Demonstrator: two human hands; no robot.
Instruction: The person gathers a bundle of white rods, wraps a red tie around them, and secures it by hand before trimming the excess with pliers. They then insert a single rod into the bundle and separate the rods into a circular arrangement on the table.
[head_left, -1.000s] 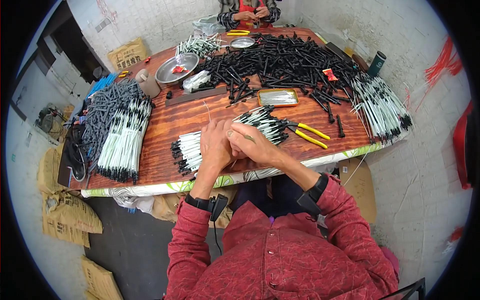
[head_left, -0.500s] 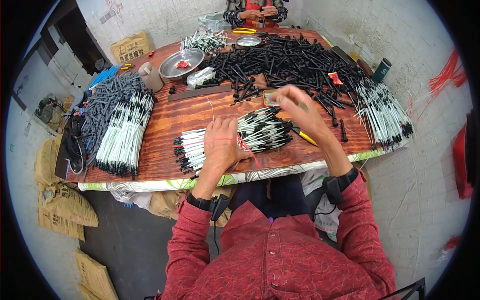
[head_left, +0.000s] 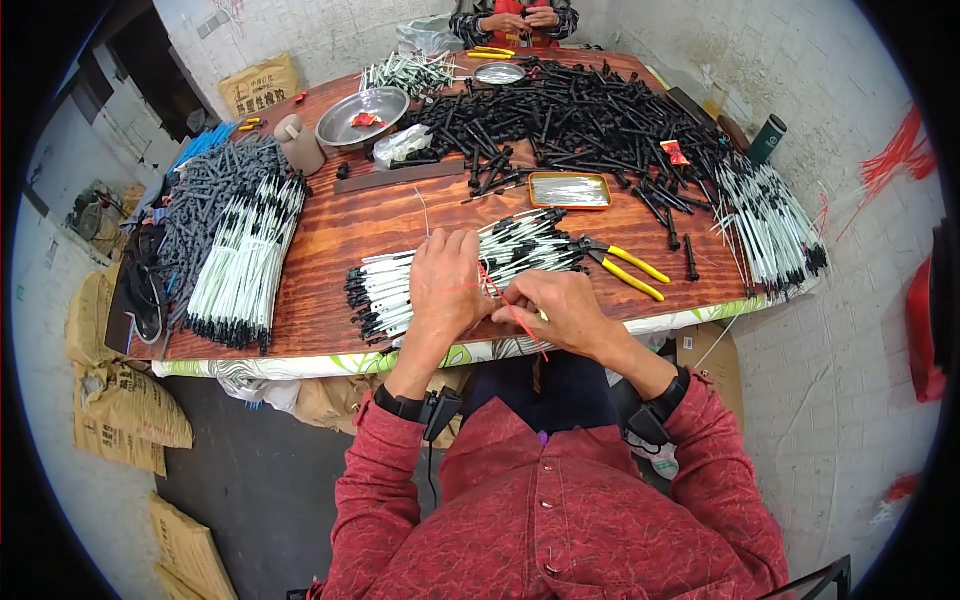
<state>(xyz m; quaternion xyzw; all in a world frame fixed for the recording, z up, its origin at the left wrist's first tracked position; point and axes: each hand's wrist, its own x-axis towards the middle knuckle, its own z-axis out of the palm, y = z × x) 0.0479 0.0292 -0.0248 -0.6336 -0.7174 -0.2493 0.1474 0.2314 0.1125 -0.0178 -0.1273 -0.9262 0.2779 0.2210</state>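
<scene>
The left hand clasps a bundle of white sticks on the desk; the right hand pinches red string beside it. Dark printing marks a brown sack.

Right hand has lowered to red string.

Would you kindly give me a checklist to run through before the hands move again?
1. Left hand over the bundle of white, black-tipped sticks: ok.
2. Right hand at the red string: ok, fingertips beside the bundle.
3. String knotted: cannot tell, the hands hide much of it.
4. Stick tips level at the bundle's left end: not ok, they are staggered.
5. Yellow-handled pliers out of the hands: ok, lying on the table.
</scene>
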